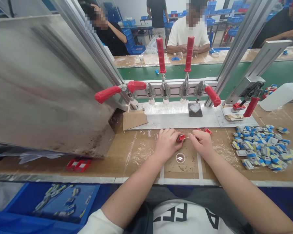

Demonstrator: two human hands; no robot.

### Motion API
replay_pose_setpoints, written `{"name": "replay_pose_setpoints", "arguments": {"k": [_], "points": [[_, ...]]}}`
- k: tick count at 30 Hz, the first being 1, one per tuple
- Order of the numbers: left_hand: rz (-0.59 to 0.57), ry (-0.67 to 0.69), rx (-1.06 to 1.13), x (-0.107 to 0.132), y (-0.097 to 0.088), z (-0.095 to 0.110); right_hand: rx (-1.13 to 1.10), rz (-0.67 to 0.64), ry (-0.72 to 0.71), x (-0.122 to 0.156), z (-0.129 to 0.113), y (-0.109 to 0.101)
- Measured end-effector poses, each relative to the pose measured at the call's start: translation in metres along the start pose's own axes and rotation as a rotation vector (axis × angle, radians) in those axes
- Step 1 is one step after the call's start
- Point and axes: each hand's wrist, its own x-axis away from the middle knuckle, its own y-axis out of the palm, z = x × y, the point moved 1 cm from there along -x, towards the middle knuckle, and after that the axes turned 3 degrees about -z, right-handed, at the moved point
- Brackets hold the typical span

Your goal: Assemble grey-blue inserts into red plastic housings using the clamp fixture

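Over the middle of the bench, my left hand (168,142) is closed on a small red plastic part (181,138), its fingers wrapped round the part's left side. A thin pale stick (187,137) is pinched in my right hand (202,141), and its tip points at the red part, seeming to touch it. More red parts (207,131) lie just beyond my right hand. Below the two hands, a small round disc with a white rim (180,158) shows on the worktop. The exact kind of the red part is too small to tell.
Red-handled toggle clamps (164,86) line a metal rail ahead. A heap of blue, white and grey pieces (263,148) covers the right side. Left stand a large metal panel (46,91), cardboard (135,120) and red parts (78,164). Co-workers sit across the bench.
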Motion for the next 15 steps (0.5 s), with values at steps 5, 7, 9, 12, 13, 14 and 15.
{"name": "replay_pose_setpoints", "arguments": {"k": [5, 7, 9, 12, 13, 14, 15], "points": [[0.006, 0.024, 0.014, 0.000, 0.002, -0.003, -0.217, -0.473, -0.256, 0.006, -0.013, 0.003], [0.008, 0.033, 0.014, 0.000, 0.003, -0.004, -0.172, -0.583, -0.259, 0.007, -0.015, 0.006], [0.011, 0.037, 0.011, 0.000, 0.003, -0.005, -0.153, -0.621, -0.238, 0.008, -0.014, 0.009], [0.010, 0.048, 0.007, 0.000, 0.002, -0.005, -0.234, -0.544, -0.195, 0.006, -0.012, 0.009], [0.009, 0.051, 0.006, 0.000, 0.002, -0.005, -0.261, -0.461, -0.152, 0.005, -0.010, 0.008], [0.009, 0.054, 0.005, 0.000, 0.002, -0.004, -0.274, -0.356, -0.091, 0.004, -0.008, 0.007], [0.008, 0.056, 0.005, 0.000, 0.001, -0.004, -0.274, -0.243, -0.017, 0.002, -0.005, 0.006]]}}
